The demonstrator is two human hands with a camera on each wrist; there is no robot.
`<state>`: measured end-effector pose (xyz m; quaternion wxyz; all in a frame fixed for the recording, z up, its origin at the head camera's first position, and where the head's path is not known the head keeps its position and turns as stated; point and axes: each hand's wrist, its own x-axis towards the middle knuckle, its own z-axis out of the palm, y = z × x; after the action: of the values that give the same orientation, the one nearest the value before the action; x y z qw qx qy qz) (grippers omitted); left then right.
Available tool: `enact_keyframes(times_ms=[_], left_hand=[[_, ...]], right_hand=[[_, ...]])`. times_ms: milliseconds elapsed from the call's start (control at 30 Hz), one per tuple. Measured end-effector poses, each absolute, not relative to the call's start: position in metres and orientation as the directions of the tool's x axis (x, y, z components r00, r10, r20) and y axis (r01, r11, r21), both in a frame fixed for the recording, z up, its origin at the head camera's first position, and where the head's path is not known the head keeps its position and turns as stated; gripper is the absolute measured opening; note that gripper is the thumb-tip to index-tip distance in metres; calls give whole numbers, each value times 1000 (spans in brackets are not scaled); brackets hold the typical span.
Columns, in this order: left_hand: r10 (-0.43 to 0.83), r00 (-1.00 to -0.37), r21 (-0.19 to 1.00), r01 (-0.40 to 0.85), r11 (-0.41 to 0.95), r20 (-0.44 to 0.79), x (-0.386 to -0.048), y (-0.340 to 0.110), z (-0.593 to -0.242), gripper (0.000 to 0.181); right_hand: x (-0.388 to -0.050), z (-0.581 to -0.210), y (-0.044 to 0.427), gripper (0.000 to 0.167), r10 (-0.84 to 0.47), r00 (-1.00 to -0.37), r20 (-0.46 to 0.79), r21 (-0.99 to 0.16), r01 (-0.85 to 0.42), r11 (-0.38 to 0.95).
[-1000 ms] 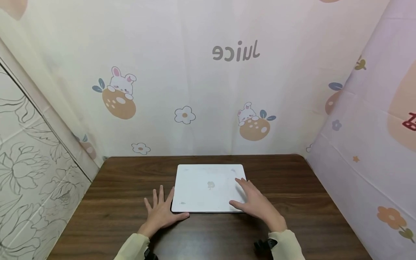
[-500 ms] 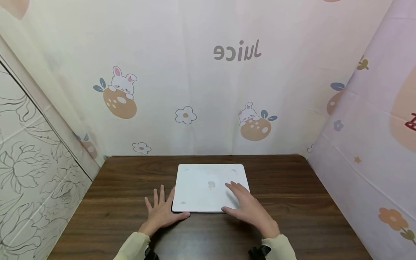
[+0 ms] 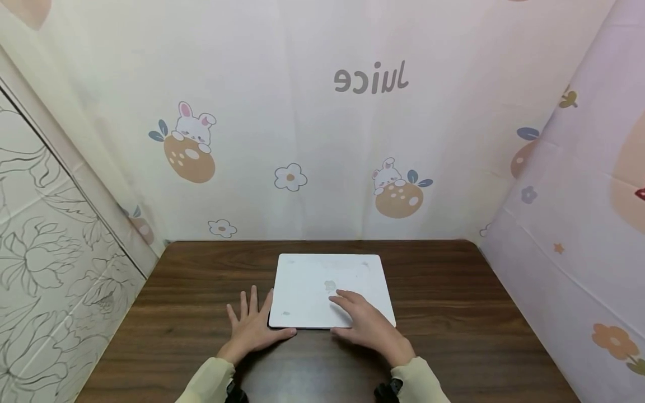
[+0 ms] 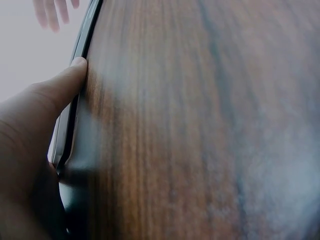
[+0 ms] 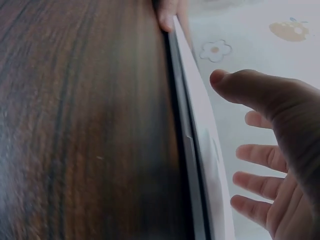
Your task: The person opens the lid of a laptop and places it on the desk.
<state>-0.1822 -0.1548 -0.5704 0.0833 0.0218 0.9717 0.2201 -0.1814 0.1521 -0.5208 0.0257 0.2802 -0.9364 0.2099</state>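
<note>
A closed silver-white laptop (image 3: 307, 285) with a grey logo lies flat on the dark wooden table (image 3: 201, 280). At its front left corner, my left hand (image 3: 252, 331) has its fingers spread, the thumb along the front edge; in the left wrist view that thumb (image 4: 60, 90) touches the laptop's edge. Over the front right part of the lid is my right hand (image 3: 370, 329), fingers loosely extended. The right wrist view shows this hand (image 5: 285, 150) holding nothing, with a gap between its thumb and the lid (image 5: 202, 110).
Behind the table hangs a pale curtain (image 3: 327, 140) printed with rabbits, fruit and flowers. More patterned cloth (image 3: 564, 224) stands on the right, and a panel with line-drawn flowers (image 3: 45, 268) on the left. Both wrists carry black devices.
My right hand has moved left and slightly toward me over the lid, from its right edge toward the middle. My left hand stays at the corner. The head view has shifted slightly.
</note>
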Motion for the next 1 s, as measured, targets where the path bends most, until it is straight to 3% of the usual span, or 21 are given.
enact_keyframes(times_ms=[600, 1000], left_hand=[[80, -986, 436, 8, 900, -147, -183, -155, -572, 128], [75, -985, 440, -2, 898, -157, -183, -154, -571, 128]], right_hand=[[-188, -532, 137, 46, -618, -754, 225, -287, -657, 697], [-191, -536, 135, 43, -624, -741, 248, -251, -671, 697]])
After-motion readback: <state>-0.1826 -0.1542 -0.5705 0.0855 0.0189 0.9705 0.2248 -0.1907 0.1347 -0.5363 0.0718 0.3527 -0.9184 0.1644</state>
